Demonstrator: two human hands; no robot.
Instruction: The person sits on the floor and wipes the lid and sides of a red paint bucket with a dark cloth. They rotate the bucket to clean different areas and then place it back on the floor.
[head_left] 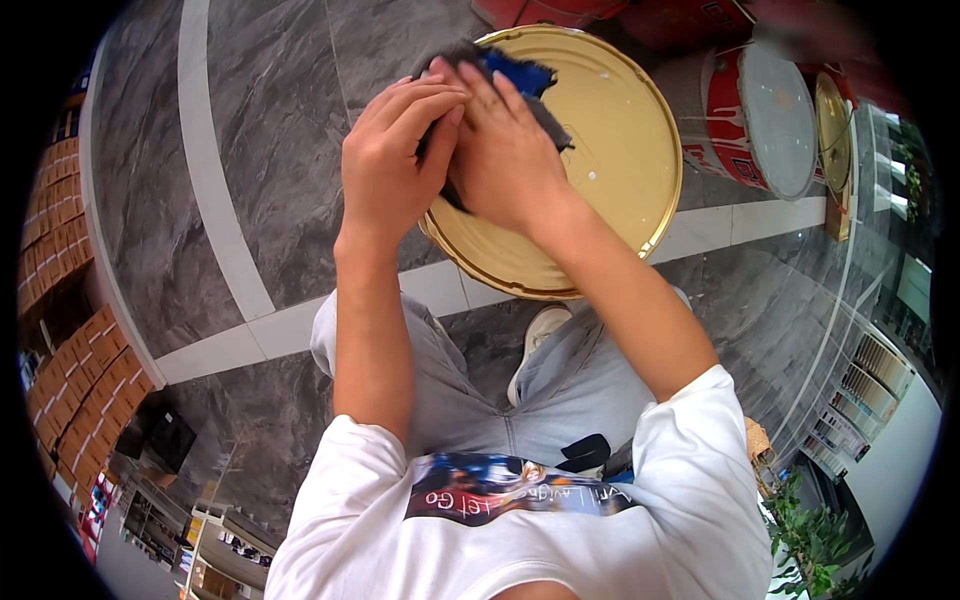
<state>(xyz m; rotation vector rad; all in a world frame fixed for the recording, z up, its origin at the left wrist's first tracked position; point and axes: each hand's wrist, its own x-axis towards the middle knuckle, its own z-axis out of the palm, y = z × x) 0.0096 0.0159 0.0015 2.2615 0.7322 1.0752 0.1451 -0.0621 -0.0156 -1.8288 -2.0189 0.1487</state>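
A dark grey cloth [553, 127] with a blue patch [520, 73] lies bunched over the far left rim of a round gold metal lid [620, 130]. My left hand [398, 150] has its fingers and thumb bent round the cloth's left part, the fingertips close to my right hand. Across the cloth's middle, my right hand [505, 150] lies flat with its fingers stretched out over the fabric. Both hands cover much of the cloth, so its lower folds are hidden. The lid shows ring-shaped ridges and a few small white specks.
Red and white buckets [735, 120] with pale lids stand at the right, beside a glass pane. Grey marble floor tiles [270, 110] with white strips [215, 180] surround the lid. Stacked brown cartons [85, 385] line the left, and a leafy plant [815, 540] is at lower right.
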